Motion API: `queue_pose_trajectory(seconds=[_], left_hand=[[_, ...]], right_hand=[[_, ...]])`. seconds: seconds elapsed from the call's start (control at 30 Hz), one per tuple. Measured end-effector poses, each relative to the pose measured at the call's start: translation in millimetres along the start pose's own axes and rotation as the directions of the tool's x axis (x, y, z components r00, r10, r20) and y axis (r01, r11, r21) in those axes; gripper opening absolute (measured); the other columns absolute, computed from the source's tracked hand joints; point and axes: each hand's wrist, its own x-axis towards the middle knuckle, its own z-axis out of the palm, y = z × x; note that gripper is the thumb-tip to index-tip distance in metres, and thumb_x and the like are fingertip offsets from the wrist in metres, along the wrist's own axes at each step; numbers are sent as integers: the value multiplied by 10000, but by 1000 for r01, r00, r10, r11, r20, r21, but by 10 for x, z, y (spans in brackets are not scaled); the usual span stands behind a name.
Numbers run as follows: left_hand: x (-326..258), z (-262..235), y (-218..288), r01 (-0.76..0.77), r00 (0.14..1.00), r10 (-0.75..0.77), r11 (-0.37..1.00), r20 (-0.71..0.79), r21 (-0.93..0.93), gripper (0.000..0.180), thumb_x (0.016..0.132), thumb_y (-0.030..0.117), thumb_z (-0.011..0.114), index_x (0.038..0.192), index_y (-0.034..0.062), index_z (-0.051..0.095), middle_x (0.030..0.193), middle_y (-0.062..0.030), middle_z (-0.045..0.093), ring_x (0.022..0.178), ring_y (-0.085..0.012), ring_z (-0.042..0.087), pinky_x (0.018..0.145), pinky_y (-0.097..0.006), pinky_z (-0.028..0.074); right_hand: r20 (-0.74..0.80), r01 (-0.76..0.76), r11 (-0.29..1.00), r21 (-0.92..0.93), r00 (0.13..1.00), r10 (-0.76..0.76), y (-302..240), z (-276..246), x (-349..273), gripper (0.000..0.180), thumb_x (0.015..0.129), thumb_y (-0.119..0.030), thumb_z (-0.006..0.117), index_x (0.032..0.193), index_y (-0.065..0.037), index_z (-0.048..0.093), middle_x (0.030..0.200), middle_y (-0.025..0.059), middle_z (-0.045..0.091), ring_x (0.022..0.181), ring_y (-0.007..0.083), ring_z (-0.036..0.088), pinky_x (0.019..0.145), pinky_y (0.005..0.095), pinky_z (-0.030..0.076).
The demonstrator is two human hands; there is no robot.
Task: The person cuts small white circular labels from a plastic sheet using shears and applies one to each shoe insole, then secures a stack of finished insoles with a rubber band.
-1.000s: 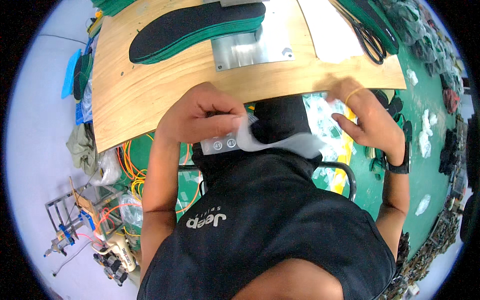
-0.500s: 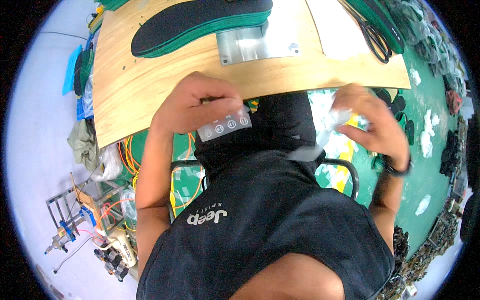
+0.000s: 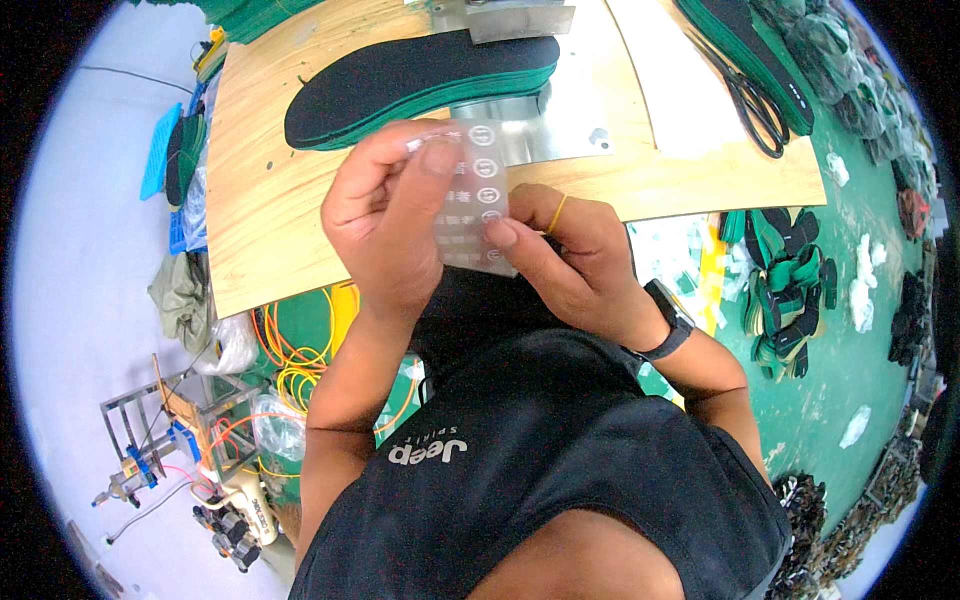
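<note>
A translucent sheet of stickers [image 3: 462,222] with white printed marks hangs upright in front of me, over the table's near edge. My left hand [image 3: 385,215] is closed on its left side, thumb on the front. From the right, my right hand [image 3: 590,265] pinches the sheet's right edge between thumb and forefinger; a yellow band circles one of its fingers. Just beyond the hands lies a stack of black and green insoles [image 3: 420,85], partly over a shiny metal plate [image 3: 570,138] on the wooden table [image 3: 260,225].
Another insole stack [image 3: 765,60] and black scissors-like loops [image 3: 755,115] lie at the table's right. A metal bracket [image 3: 520,22] stands at the back. Loose insoles [image 3: 785,285] pile on the green floor. Orange and yellow hoses [image 3: 290,355] and an air-tool frame [image 3: 150,440] are at lower left.
My right hand has come left from well apart to the sheet's edge; the translucent strip it held is out of sight. My left hand has lifted the sheet and turned it upright.
</note>
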Motion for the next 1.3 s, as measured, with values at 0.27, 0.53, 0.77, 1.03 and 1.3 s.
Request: queue_pose_trajectory(seconds=[0.27, 0.53, 0.77, 1.03, 1.3], left_hand=[[223, -128, -198, 55, 985, -93, 969, 148, 241, 130, 885, 33, 611, 994, -26, 648, 946, -51, 650, 835, -76, 592, 743, -206, 481], [1294, -642, -165, -390, 895, 38, 551, 445, 738, 371, 846, 222, 676, 1169, 49, 620, 1200, -96, 595, 1095, -200, 563, 955, -311, 430], [1475, -666, -410, -449, 754, -393, 277, 527, 849, 664, 699, 404, 779, 1215, 38, 576, 1187, -179, 595, 1111, -326, 558, 963, -369, 431], [1412, -680, -481, -491, 765, -351, 226, 540, 842, 626, 703, 397, 774, 1187, 49, 583, 1106, -174, 623, 1022, -350, 588, 895, -397, 462], [1428, -730, -552, -530, 760, -309, 214, 572, 820, 635, 702, 391, 775, 1203, 55, 574, 1107, -175, 619, 1038, -354, 582, 904, -402, 458]], right_hand=[[-14, -201, 975, 100, 979, 203, 163, -11, 152, 178, 921, -137, 586, 817, 3, 623, 629, 59, 577, 550, 83, 525, 498, 254, 422], [-88, -398, 875, 275, 896, 435, 314, -261, 382, 215, 930, -121, 545, 759, -8, 609, 689, 13, 593, 583, 60, 503, 542, 209, 400], [-6, -547, 683, 484, 779, 627, 545, -376, 800, 217, 893, -129, 555, 720, -16, 621, 603, 24, 581, 470, 79, 482, 427, 220, 351], [-57, -532, 655, 536, 752, 657, 628, -325, 832, 200, 893, -131, 563, 751, -7, 632, 644, 34, 608, 503, 81, 525, 444, 212, 366], [-65, -516, 653, 555, 755, 652, 642, -354, 830, 192, 891, -126, 577, 749, -5, 622, 662, 40, 618, 513, 91, 556, 437, 207, 398]])
